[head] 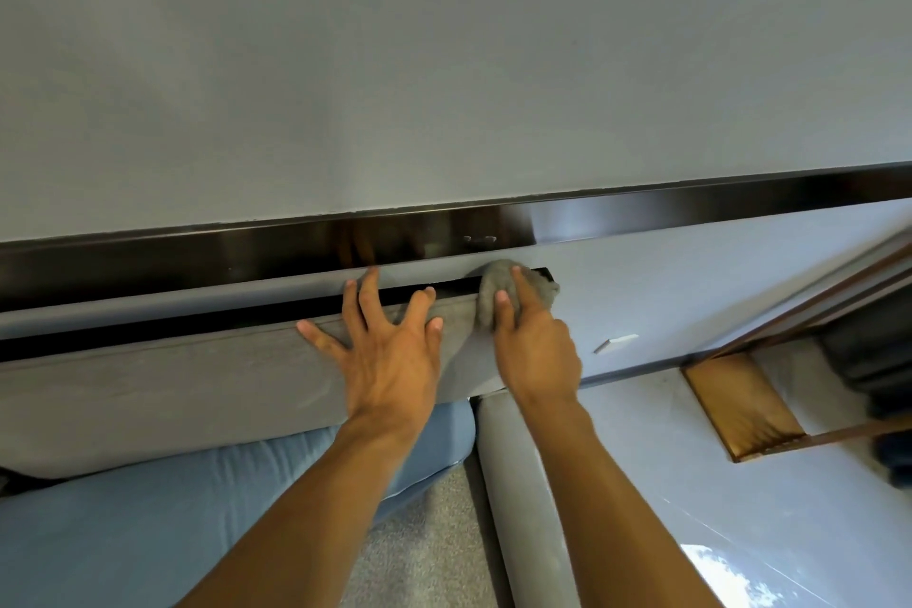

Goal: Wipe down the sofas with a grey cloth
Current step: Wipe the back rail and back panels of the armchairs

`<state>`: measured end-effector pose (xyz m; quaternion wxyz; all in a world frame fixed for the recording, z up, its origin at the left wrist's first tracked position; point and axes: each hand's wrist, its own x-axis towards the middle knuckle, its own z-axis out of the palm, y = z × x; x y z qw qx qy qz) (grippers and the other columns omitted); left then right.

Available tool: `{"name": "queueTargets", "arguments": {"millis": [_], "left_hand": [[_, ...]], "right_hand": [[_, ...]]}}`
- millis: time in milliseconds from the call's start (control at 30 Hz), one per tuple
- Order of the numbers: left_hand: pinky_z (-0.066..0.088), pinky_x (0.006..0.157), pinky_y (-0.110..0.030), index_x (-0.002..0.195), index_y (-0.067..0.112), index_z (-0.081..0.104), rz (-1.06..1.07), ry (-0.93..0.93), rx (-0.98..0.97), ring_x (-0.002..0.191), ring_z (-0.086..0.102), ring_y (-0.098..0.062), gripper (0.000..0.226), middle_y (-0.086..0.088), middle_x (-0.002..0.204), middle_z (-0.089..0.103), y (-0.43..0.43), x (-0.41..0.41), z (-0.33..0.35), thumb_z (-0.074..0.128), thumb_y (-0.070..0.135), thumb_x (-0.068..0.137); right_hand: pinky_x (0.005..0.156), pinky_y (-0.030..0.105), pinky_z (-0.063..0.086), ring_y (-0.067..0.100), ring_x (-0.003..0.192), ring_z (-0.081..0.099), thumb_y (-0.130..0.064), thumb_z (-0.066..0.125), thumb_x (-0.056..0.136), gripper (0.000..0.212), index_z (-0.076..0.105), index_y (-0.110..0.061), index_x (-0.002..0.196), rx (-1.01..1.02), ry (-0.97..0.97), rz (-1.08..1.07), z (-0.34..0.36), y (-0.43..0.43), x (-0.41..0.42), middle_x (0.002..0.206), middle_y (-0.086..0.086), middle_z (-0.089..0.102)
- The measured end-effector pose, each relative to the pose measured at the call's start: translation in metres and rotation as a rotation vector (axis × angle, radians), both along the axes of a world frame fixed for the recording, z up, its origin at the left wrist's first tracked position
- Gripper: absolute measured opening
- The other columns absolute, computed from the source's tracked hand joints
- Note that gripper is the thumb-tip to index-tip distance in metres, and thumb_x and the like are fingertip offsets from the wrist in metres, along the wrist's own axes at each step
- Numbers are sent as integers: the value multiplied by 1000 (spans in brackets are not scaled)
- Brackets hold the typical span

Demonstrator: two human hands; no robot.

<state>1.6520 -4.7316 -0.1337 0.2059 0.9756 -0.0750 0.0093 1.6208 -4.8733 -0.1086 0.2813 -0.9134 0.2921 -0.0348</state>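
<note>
**Item — sofa wipe, head view.**

- Left hand (390, 351): open, fingers spread wide, palm down on the top of the sofa back (197, 380). The fingertips reached its rear edge. It held nothing.
- Right hand (535, 351): closed over the cloth (493, 284), fingers curved across the bunch and pressing it down; thumb hidden.
- Cloth: grey, wadded, sitting on the right end corner of the sofa back's top edge, just beside the left hand, with a fold sticking out to the right of the fingers.
- Sofa back: grey fabric, running from the left edge to the middle of the view, close against the wall (444, 64), with a dark gap between them.
- Cushion (148, 509): blue, lying below the sofa back, under the left forearm.
- Armrest (523, 484): grey, rounded, running down from the sofa back's right end, under the right forearm.
- Wall: pale grey, crossed by a glossy dark band (197, 257) just above the sofa back.
- Floor (691, 459): pale and shiny, to the right of the armrest.
- Wooden frame (740, 405): brown, at the right — well apart from both hands.
</note>
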Motion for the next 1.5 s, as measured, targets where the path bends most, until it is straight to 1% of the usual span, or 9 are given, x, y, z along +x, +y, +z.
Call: {"name": "queueTargets", "arguments": {"millis": [167,333,567,800,933,1100,1300,1400,1500], "left_hand": [[-10,111,-81,140,45,49,-8,10,-9,156,-3,-37,37,-13,164,6,3,-1,2,42,48,103],[-10,110,-82,141,44,50,-16,-28,-11,156,0,-37,40,-14,164,9,3,0,-4,39,51,103],[-14,111,-78,143,43,50,-11,-70,-16,156,1,-36,44,-15,164,10,5,-2,-8,36,51,102],[-10,116,-75,143,26,48,-66,-99,-42,157,0,-40,53,-24,164,13,16,-7,-15,67,28,93],[-7,119,-70,155,27,37,-118,-152,28,157,-1,-38,54,-24,164,15,30,-11,-20,39,39,103],[-18,116,-61,157,35,32,-110,-117,6,158,-6,-34,59,-22,166,9,27,-11,-13,17,50,102],[-5,120,-68,156,24,33,-147,-159,40,158,-2,-36,65,-24,167,14,36,-9,-25,55,41,97],[-4,120,-66,160,34,23,-159,-195,93,158,-4,-35,57,-23,167,12,41,-10,-29,22,48,105],[-12,118,-64,160,46,12,-155,-168,108,157,-12,-36,58,-22,167,3,36,-11,-25,11,55,103]], "right_hand": [[74,40,55,31,89,68,-66,26,99,51,15,-60,149,-144,53,181,-7,-6,-15,99,11,70],[76,36,50,29,96,67,-63,30,100,53,43,-37,143,-52,-23,5,-6,-31,1,109,9,70],[65,31,51,16,74,62,-59,31,101,49,30,-50,150,72,-100,53,-18,8,-30,94,7,72],[95,41,52,27,117,61,-51,35,104,44,42,-43,147,84,-69,182,1,56,16,133,-1,64],[83,40,48,35,108,64,-58,31,102,44,37,-50,146,-89,114,154,11,18,2,120,11,68],[81,41,51,35,101,64,-54,32,103,46,45,-34,143,-42,86,-92,12,-15,2,115,16,67],[88,40,52,30,108,64,-50,31,105,45,34,-47,149,38,35,238,6,70,8,122,7,68],[80,37,48,32,102,66,-54,27,104,46,26,-52,150,-110,98,171,8,32,3,115,11,69],[77,39,45,35,100,65,-57,25,103,49,28,-46,150,-152,122,-24,9,-24,-6,113,16,66]]}}
